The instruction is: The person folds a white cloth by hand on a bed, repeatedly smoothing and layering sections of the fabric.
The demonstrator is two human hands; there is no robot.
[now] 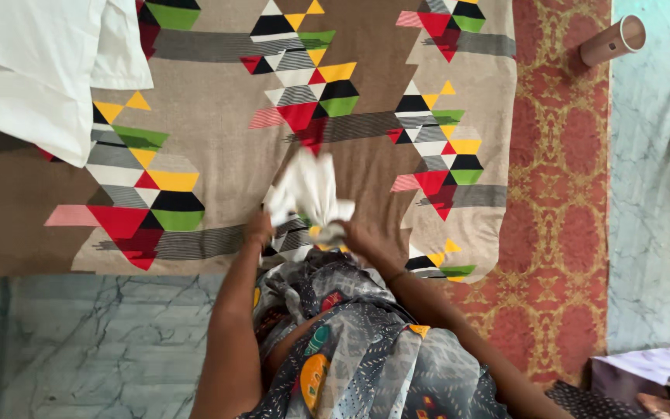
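A small white cloth is bunched up over a brown bedspread with coloured triangle patterns. My left hand grips the cloth's lower left edge. My right hand grips its lower right edge. Both hands sit close together near the bed's front edge, and the cloth is blurred with motion.
White pillows lie at the bed's far left. A red and gold patterned rug lies to the right, with a tan cylinder at its far corner. Grey marble floor lies in front. A purple-covered thing sits at the lower right.
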